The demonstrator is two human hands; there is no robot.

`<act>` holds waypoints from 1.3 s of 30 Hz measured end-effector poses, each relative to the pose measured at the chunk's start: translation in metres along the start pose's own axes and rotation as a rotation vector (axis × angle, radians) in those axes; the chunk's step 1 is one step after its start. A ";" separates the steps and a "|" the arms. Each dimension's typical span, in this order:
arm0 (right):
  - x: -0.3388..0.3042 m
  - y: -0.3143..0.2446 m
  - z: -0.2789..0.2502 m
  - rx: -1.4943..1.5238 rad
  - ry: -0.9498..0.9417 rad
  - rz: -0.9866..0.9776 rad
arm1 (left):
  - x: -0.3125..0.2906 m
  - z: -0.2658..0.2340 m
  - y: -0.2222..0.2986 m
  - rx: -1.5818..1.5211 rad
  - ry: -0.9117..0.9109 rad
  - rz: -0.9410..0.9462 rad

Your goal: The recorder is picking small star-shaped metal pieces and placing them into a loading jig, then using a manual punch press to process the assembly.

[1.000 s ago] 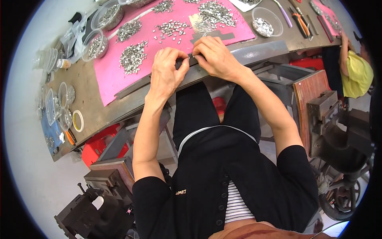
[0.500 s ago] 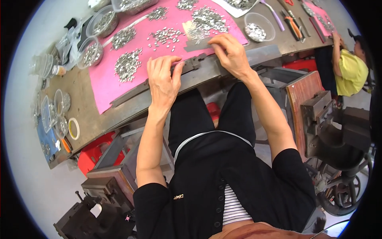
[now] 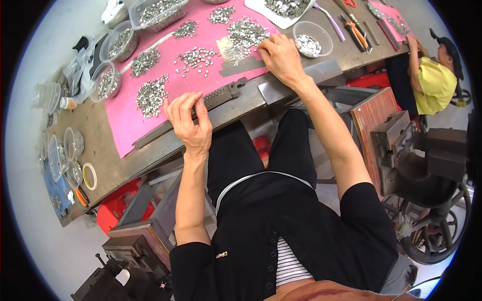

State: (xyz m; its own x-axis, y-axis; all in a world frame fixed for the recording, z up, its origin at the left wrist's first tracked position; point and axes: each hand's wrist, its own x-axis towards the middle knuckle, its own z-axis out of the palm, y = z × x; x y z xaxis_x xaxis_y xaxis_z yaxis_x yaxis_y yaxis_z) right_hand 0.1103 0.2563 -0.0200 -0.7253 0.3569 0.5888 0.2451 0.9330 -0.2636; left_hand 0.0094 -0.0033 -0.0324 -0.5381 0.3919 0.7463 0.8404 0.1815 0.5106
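My left hand (image 3: 190,123) is beside a dark slotted metal bar (image 3: 221,95), its fingers curled and thumb tip close to the index fingertip. Anything between them is too small to make out. Farther right, my right hand (image 3: 283,59) reaches the edge of a pile of small silvery metal pieces (image 3: 247,32), thumb and fingers bent together; their tips are partly hidden. Under that hand lies a flat grey metal strip (image 3: 241,66), next to thin pins (image 3: 235,52) on a pale patch. Pink sheeting (image 3: 120,118) bears several more piles of small metal pieces (image 3: 151,96).
Clear plastic tubs of metal pieces (image 3: 106,83) line the left; another round tub (image 3: 321,37) stands right of my right hand. Pliers (image 3: 355,34) and a purple-handled tool (image 3: 331,22) lie beyond. A bare metal plate (image 3: 321,72) sits at the front edge. A person in yellow (image 3: 433,83) works at right.
My left hand has drawn back left and down along the slotted bar, uncovering more of its slots. My right hand has shifted slightly toward the pile. The whole view has moved a little.
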 end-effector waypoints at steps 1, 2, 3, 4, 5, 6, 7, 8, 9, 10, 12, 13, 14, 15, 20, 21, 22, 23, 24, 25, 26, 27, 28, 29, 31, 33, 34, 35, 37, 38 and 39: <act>0.001 0.000 0.000 -0.040 -0.004 -0.035 | -0.002 -0.001 -0.001 -0.016 0.023 -0.010; 0.002 -0.001 0.000 -0.077 -0.009 -0.072 | -0.002 -0.001 0.000 -0.036 0.040 -0.019; 0.002 -0.001 -0.001 -0.064 -0.013 -0.072 | 0.000 0.001 0.000 -0.056 0.056 -0.028; 0.002 0.002 0.000 -0.044 -0.026 -0.066 | 0.000 0.001 0.001 -0.068 0.070 -0.032; 0.003 0.003 0.000 -0.027 -0.038 -0.061 | 0.001 0.001 0.002 -0.071 0.073 -0.027; 0.004 0.003 -0.001 -0.015 -0.042 -0.070 | 0.001 0.002 0.002 -0.075 0.075 -0.022; 0.003 0.003 -0.002 0.015 -0.060 -0.063 | 0.001 0.001 0.001 -0.075 0.077 -0.019; 0.004 -0.002 -0.004 0.044 -0.077 -0.057 | 0.000 0.002 0.000 -0.067 0.077 -0.023; 0.004 -0.008 -0.006 0.148 -0.052 -0.080 | 0.000 0.001 0.000 -0.065 0.079 -0.019; 0.002 -0.017 -0.006 0.235 -0.055 -0.102 | 0.000 0.001 0.000 -0.063 0.080 -0.014; 0.001 -0.045 -0.010 0.354 -0.053 -0.225 | 0.000 0.003 0.001 -0.058 0.085 -0.015; -0.005 -0.060 -0.008 0.382 -0.085 -0.251 | -0.001 0.002 0.000 -0.051 0.090 -0.014; -0.009 -0.073 -0.008 0.407 -0.116 -0.276 | -0.001 0.003 0.000 -0.049 0.096 -0.010; -0.013 -0.081 -0.004 0.410 -0.121 -0.321 | -0.002 0.003 -0.001 -0.049 0.097 -0.014; -0.017 -0.095 0.005 0.315 -0.144 -0.415 | 0.000 0.003 0.001 -0.043 0.107 -0.007; -0.016 -0.097 0.006 0.279 -0.124 -0.457 | 0.000 0.003 0.001 -0.031 0.103 -0.005; -0.015 -0.097 0.006 0.281 -0.125 -0.459 | 0.000 0.003 0.001 -0.029 0.104 -0.006; -0.015 -0.097 0.005 0.255 -0.127 -0.482 | -0.001 0.004 0.001 -0.033 0.104 -0.004; -0.015 -0.097 0.006 0.229 -0.128 -0.505 | -0.001 0.004 0.001 -0.038 0.103 -0.003; -0.015 -0.098 0.006 0.231 -0.128 -0.507 | -0.001 0.004 0.000 -0.035 0.105 -0.003; -0.015 -0.098 0.007 0.229 -0.118 -0.516 | -0.001 0.004 0.000 -0.044 0.099 -0.008; -0.015 -0.098 0.008 0.227 -0.108 -0.524 | -0.001 0.004 0.000 -0.053 0.093 -0.012; -0.015 -0.097 0.008 0.231 -0.108 -0.528 | -0.001 0.001 0.000 -0.049 0.095 -0.013; -0.017 -0.095 0.007 0.261 -0.112 -0.517 | 0.000 -0.002 0.000 -0.080 0.066 -0.049; -0.020 -0.090 0.007 0.352 -0.059 -0.456 | 0.008 -0.012 -0.003 -0.064 0.025 -0.102; -0.025 -0.086 0.001 0.440 0.013 -0.290 | 0.015 -0.032 -0.020 0.066 -0.049 -0.154; -0.027 -0.082 0.000 0.464 0.029 -0.221 | 0.018 -0.038 -0.031 0.176 -0.105 -0.142; -0.028 -0.081 0.002 0.496 0.051 -0.155 | 0.021 -0.045 -0.042 0.294 -0.158 -0.125; -0.032 -0.080 0.004 0.535 0.070 -0.055 | 0.024 -0.051 -0.054 0.428 -0.347 -0.171; -0.034 -0.079 0.004 0.524 0.070 -0.031 | 0.026 -0.049 -0.055 0.488 -0.406 -0.172; -0.035 -0.078 0.003 0.500 0.061 -0.028 | 0.029 -0.049 -0.054 0.507 -0.472 -0.145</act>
State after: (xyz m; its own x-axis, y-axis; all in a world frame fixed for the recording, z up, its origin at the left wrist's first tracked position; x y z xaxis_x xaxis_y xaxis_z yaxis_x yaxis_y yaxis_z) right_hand 0.1145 0.1711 -0.0220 -0.6846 0.3480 0.6405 -0.1228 0.8110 -0.5719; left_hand -0.0547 -0.0457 -0.0173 -0.6581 0.6600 0.3624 0.7504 0.6146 0.2434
